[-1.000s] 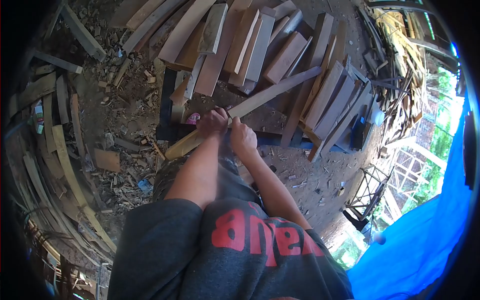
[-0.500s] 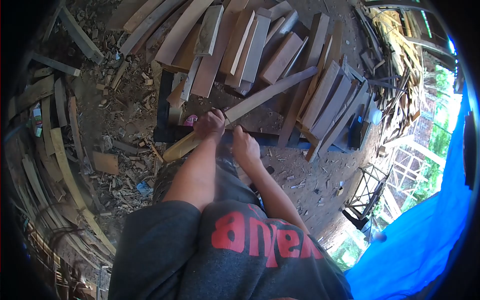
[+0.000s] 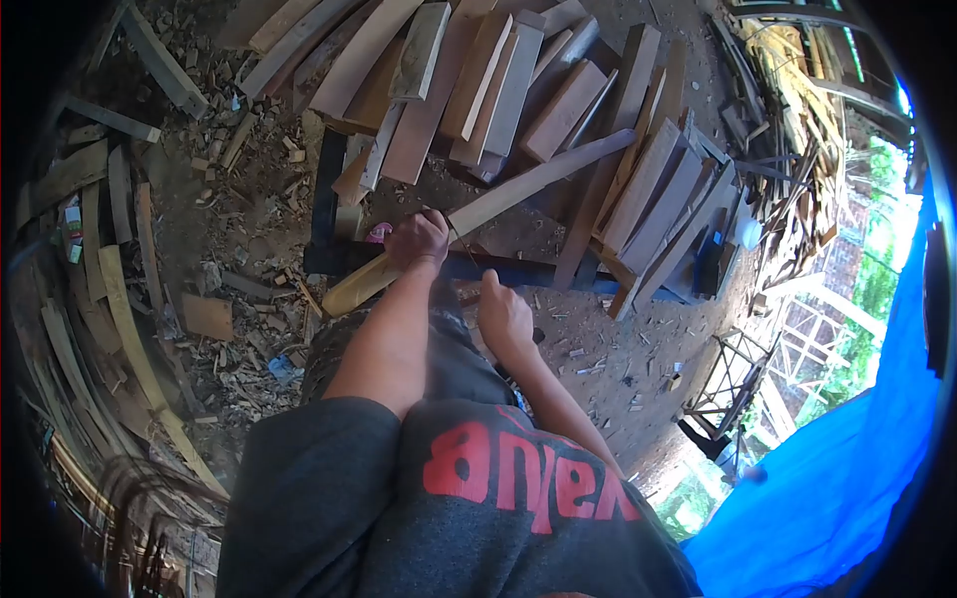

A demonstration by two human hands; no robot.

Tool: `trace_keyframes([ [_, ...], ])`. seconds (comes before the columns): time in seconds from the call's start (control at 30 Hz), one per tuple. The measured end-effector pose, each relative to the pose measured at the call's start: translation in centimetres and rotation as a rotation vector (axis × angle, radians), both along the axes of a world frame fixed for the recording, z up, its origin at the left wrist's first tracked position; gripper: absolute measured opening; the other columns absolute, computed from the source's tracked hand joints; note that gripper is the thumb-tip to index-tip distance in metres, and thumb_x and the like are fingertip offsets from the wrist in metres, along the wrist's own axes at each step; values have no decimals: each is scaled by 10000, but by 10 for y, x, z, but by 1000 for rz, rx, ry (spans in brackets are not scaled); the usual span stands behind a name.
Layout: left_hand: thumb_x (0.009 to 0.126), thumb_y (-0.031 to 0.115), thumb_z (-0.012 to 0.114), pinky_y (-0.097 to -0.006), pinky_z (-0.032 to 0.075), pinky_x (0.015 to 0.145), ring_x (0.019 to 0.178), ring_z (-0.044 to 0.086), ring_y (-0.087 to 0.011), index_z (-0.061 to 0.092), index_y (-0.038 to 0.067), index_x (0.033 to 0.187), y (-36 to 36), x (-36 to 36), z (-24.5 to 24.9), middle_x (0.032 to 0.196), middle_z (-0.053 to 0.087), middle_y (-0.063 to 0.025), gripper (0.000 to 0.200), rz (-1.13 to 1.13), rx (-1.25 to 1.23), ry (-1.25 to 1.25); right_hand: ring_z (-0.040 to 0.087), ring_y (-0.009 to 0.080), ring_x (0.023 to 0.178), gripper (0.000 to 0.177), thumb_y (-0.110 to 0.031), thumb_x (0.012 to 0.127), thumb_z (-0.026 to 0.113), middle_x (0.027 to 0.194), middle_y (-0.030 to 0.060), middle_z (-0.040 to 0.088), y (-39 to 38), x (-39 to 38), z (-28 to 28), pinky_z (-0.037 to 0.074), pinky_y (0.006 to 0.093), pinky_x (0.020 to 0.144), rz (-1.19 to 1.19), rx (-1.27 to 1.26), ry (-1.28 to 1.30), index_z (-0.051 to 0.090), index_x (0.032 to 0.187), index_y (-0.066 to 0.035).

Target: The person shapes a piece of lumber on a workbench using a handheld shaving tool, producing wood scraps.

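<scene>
A long pale wooden board (image 3: 543,187) lies aslant across the dark frame (image 3: 523,271), its near end sticking out to the lower left. My left hand (image 3: 417,241) is closed over the board and presses it down. Close by on the right, my right hand (image 3: 504,317) is closed in a fist, its thumb on top. From this fist a thin dark handsaw blade (image 3: 473,257), seen almost edge-on, runs up to the board just beside my left hand. The saw's handle is hidden inside the fist.
Many cut wooden pieces (image 3: 508,90) rest across the frame beyond the board. Long offcuts (image 3: 130,329) pile up at the left, and scraps cover the ground (image 3: 249,179). A lumber heap (image 3: 797,149) and a blue tarp (image 3: 827,488) are at the right.
My right hand has drawn back toward my body, down and slightly right, so more of the thin blade shows. My left hand and the board have stayed nearly in place.
</scene>
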State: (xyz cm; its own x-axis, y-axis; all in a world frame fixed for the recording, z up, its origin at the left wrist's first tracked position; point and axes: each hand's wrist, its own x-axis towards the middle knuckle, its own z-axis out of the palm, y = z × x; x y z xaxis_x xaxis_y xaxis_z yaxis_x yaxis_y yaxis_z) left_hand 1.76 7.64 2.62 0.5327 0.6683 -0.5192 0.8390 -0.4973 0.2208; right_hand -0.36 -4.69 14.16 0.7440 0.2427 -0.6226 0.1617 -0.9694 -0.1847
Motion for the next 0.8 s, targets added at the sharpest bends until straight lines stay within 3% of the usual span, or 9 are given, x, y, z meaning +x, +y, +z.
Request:
trace_keyframes([
  [0.07, 879, 374, 358, -441, 546, 684, 717, 689, -351, 713, 76, 669, -1, 0, 0, 719, 683, -182, 509, 7, -5, 1, 636, 447, 801, 126, -151, 897, 423, 816, 265, 645, -1, -4, 2, 495, 543, 718, -59, -57, 44, 436, 971, -50],
  [0.23, 878, 369, 361, -437, 542, 694, 716, 689, -347, 714, 83, 668, 0, -5, -6, 722, 684, -179, 500, -13, 22, -45, 641, 433, 794, 122, -141, 902, 447, 770, 242, 639, 30, 29, -51, 505, 519, 689, 30, 49, -32, 458, 985, -53],
  [0.33, 879, 364, 361, -438, 538, 698, 720, 690, -347, 713, 86, 667, -1, 4, -5, 723, 684, -179, 496, -2, 64, -54, 658, 410, 742, 102, -112, 880, 466, 771, 248, 648, 9, 12, -27, 526, 509, 636, 36, 101, -102, 481, 965, -58],
  [0.47, 881, 362, 358, -443, 536, 697, 735, 690, -346, 716, 89, 678, -1, -2, 1, 731, 688, -169, 494, -1, 1, -15, 658, 411, 743, 90, -120, 894, 460, 762, 239, 649, -7, -6, -5, 523, 510, 630, -10, -27, -13, 473, 954, -55],
  [0.57, 881, 368, 357, -442, 538, 697, 728, 691, -344, 720, 90, 687, -1, 0, -2, 731, 690, -163, 497, 1, 21, -20, 660, 404, 730, 84, -120, 896, 457, 748, 237, 647, 12, 10, -51, 522, 508, 619, 1, 78, -102, 469, 952, -58],
  [0.67, 880, 372, 359, -442, 537, 697, 721, 690, -348, 719, 90, 679, -1, -6, -5, 727, 687, -168, 500, -14, 27, -26, 635, 446, 785, 118, -115, 874, 451, 794, 254, 637, 24, 25, -50, 499, 525, 675, 13, 92, -31, 454, 968, -45],
  [0.73, 890, 384, 334, -489, 536, 738, 763, 669, -410, 700, 38, 685, -1, -3, -5, 755, 668, -232, 544, 2, 3, -56, 634, 450, 778, 121, -128, 872, 462, 799, 254, 639, 11, 22, -35, 496, 532, 680, 27, 133, -65, 451, 960, -46],
  [0.8, 889, 385, 335, -490, 536, 740, 767, 669, -410, 701, 37, 692, -1, -1, 3, 759, 668, -233, 542, 17, -28, -42, 633, 454, 780, 125, -146, 880, 461, 808, 255, 642, -3, 2, -9, 492, 543, 685, -40, 8, 58, 445, 951, -44],
])
